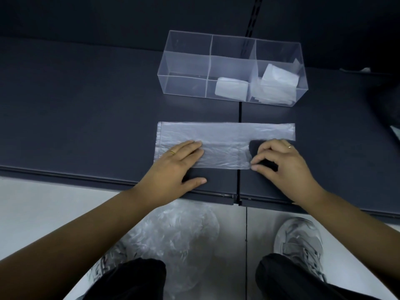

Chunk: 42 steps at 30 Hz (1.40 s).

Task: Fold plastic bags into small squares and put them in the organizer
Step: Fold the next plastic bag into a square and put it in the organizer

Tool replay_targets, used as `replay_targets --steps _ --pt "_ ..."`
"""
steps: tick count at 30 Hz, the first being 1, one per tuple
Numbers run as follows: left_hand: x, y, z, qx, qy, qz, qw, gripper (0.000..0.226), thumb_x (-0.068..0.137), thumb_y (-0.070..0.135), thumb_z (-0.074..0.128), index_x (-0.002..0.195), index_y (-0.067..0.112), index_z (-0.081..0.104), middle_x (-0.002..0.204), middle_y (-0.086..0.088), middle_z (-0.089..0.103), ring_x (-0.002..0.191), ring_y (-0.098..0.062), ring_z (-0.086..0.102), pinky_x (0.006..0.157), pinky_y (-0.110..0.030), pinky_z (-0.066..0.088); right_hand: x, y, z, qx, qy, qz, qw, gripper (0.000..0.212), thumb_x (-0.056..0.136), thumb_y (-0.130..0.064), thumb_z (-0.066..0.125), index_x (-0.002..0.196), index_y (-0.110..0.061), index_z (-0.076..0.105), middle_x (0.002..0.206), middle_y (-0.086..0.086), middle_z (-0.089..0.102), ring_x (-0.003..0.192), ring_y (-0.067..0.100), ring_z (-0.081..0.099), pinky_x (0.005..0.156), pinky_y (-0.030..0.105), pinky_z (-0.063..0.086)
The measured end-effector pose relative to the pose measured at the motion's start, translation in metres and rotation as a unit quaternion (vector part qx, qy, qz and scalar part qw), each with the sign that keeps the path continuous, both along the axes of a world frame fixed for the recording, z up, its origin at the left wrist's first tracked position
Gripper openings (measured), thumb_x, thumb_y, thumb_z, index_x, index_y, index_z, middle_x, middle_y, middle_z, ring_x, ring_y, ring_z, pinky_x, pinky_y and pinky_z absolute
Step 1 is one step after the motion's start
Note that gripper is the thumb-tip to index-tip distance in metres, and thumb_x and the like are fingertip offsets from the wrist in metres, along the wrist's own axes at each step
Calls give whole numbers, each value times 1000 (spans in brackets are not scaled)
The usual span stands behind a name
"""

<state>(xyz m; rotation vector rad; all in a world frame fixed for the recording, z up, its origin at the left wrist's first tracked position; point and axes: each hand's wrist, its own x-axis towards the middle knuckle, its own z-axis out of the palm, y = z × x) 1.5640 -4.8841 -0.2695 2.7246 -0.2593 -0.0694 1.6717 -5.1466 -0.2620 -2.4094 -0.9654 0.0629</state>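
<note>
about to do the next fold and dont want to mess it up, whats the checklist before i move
1. Translucent plastic bag lies flat on the dark table: ok.
2. Left hand presses the bag's left part, fingers straight: ok.
3. Right hand pinches the bag's near right edge: ok.
4. Bag free of creases: not ok, wrinkles show mid-bag.
5. Clear six-compartment acrylic organizer has room: ok, folded bags show only in middle and right sections.

The dark blue bench (86,105) is two panels joined at a seam (239,111). A dark wall (108,14) with a slotted rail (252,18) rises behind; the floor (43,202) is pale and glossy.
</note>
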Motion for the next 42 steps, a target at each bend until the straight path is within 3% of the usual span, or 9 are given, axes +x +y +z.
replay_targets --steps 4,10,13,18,25,29,34,39,42 --pt "1 -4 2 0 -35 31 999 65 84 44 67 136 7 52 144 -3 48 133 -21 43 111 -23 20 8 6 1 -50 -12 53 997 6 82 -8 73 79 -10 68 88 3 60 84 25 56 78 39 43" --pt "9 -6 1 9 -105 35 994 35 84 18 72 116 3 68 121 -7 66 109 -27 64 98 -32 43 16 3 23 -1 219 -3 976 16 94 -13 57 82 -23 58 94 -6 54 87 7 53 84 23 42" --pt "11 -7 2 11 -147 23 989 22 84 7 71 106 3 73 111 -8 71 99 -27 69 89 -36 54 14 4 31 -31 165 -26 986 10 87 -29 64 89 -21 59 105 -8 51 97 5 51 95 29 41" --pt "7 -14 8 13 -150 8 989 17 83 8 71 100 5 75 104 -8 73 93 -25 70 84 -35 55 -15 33 35 -139 -9 86 987 100 62 -69 67 145 -27 33 153 -7 27 140 11 20 116 36 4" --pt "4 1 21 -28 -99 48 993 21 87 21 60 96 12 76 99 -1 75 91 -19 71 79 -30 55 -7 41 11 50 31 -41 997 10 84 -9 71 92 -12 75 95 -2 74 91 18 67 88 30 50" --pt "2 35 21 -168 -11 224 960 10 89 28 68 85 25 76 89 14 74 80 3 64 73 -12 46 15 34 15 131 262 -130 947 14 87 -14 69 77 -24 71 80 -15 71 76 -6 63 76 7 44" --pt "11 55 21 -290 41 361 886 17 86 30 70 69 27 71 69 17 71 64 9 61 62 1 39 30 43 7 155 304 -216 915 12 84 -20 73 73 -16 69 67 -8 71 62 -3 61 65 9 44" --pt "12 48 22 -150 -64 409 898 13 91 16 60 82 23 66 79 6 70 73 -9 63 67 -13 45 36 53 5 126 292 -247 915 11 80 -16 75 71 -16 69 74 5 73 75 20 70 81 33 54" --pt "8 17 22 -22 -198 250 947 18 91 8 52 102 9 67 98 -12 64 90 -31 57 84 -34 43 37 54 5 114 285 -251 918 13 77 -15 76 67 -17 68 75 5 73 80 24 70 84 38 56"
